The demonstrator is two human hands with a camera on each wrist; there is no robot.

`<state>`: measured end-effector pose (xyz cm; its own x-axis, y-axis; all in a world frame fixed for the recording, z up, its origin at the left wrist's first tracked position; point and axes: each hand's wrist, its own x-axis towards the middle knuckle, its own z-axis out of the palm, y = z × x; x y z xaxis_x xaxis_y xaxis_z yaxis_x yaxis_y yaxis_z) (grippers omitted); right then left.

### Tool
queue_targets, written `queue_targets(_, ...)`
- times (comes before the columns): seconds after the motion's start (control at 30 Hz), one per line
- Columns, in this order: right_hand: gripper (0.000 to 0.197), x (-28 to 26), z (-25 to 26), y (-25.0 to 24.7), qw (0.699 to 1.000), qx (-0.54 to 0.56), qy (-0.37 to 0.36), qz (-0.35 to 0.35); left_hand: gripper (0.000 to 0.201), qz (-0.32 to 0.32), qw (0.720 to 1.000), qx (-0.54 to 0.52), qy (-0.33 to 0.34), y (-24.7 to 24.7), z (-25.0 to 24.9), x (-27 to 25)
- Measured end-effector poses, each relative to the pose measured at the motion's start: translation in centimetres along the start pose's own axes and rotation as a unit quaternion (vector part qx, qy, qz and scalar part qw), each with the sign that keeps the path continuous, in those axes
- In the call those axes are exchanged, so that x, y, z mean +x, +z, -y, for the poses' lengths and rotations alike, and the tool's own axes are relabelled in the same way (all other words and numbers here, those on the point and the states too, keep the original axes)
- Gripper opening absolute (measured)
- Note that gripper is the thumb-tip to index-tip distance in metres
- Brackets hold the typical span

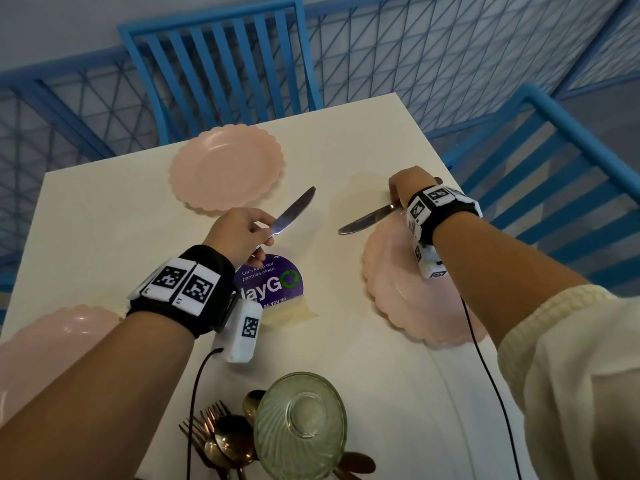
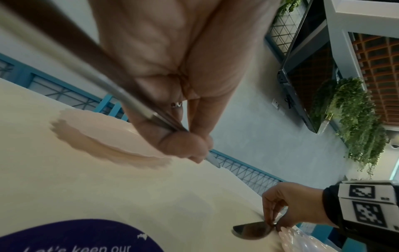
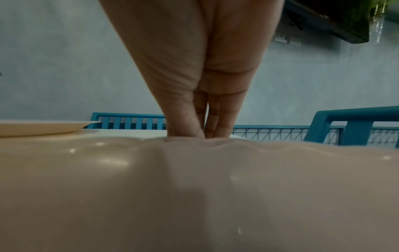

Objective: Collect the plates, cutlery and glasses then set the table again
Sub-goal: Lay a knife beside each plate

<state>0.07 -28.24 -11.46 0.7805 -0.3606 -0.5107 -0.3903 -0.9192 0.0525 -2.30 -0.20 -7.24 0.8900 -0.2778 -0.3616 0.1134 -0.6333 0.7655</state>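
Note:
My left hand (image 1: 242, 233) pinches a steel knife (image 1: 293, 211) by its handle, blade pointing up and right, just below the far pink scalloped plate (image 1: 225, 166). In the left wrist view the same knife (image 2: 121, 95) runs under my curled fingers. My right hand (image 1: 403, 188) pinches a second knife (image 1: 367, 220) at the far rim of the right pink plate (image 1: 408, 299), blade pointing left over the table. A third pink plate (image 1: 52, 344) lies at the left edge. In the right wrist view my fingertips (image 3: 194, 131) press down beyond the plate (image 3: 194, 187) rim.
An upturned green glass (image 1: 301, 427) stands near the front edge beside copper forks and spoons (image 1: 221, 438). A purple round sticker (image 1: 273, 282) marks the cream table (image 1: 104, 216). Blue slatted chairs (image 1: 221, 64) stand at the far and right sides.

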Motion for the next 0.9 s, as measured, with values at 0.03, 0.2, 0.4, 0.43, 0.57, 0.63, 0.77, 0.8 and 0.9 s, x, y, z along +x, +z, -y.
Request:
queue_targets(0.03,0.031,0.0,-0.1,0.1,1.000,0.003,0.003,0.001,0.016,0.000,1.000,0.001,0.000,0.0,0.0,-0.1)
queue_targets(0.2,0.029,-0.1,-0.4,0.2,1.000,0.016,0.014,-0.001,0.017,-0.005,1.000,0.004,0.001,0.0,-0.1,-0.3)
queue_targets(0.4,0.029,0.4,-0.6,0.3,1.000,0.021,0.020,-0.003,0.019,-0.013,1.000,0.010,0.002,-0.3,0.2,-0.7)
queue_targets(0.43,0.029,0.5,-0.6,0.3,1.000,0.019,0.020,-0.004,0.019,-0.013,1.000,0.009,0.001,-0.4,0.2,-0.7)
queue_targets(0.57,0.030,0.7,-0.8,0.2,1.000,0.016,0.019,-0.001,0.018,-0.019,1.000,0.011,0.000,-0.6,0.2,-0.7)
queue_targets(0.63,0.031,0.7,-0.8,0.2,1.000,0.016,0.017,0.000,0.017,-0.019,1.000,0.009,0.001,-0.6,0.2,-0.7)
queue_targets(0.77,0.031,0.8,-1.0,0.2,1.000,0.016,0.015,-0.002,0.016,-0.013,1.000,0.013,0.002,-0.5,0.3,-0.7)
queue_targets(0.8,0.030,0.9,-1.1,0.2,1.000,0.015,0.015,-0.004,0.017,-0.011,1.000,0.015,0.003,-0.5,0.3,-0.7)
queue_targets(0.9,0.030,1.1,-1.5,0.3,1.000,0.015,0.015,-0.010,0.017,-0.011,1.000,0.018,0.005,-0.4,0.4,-0.6)
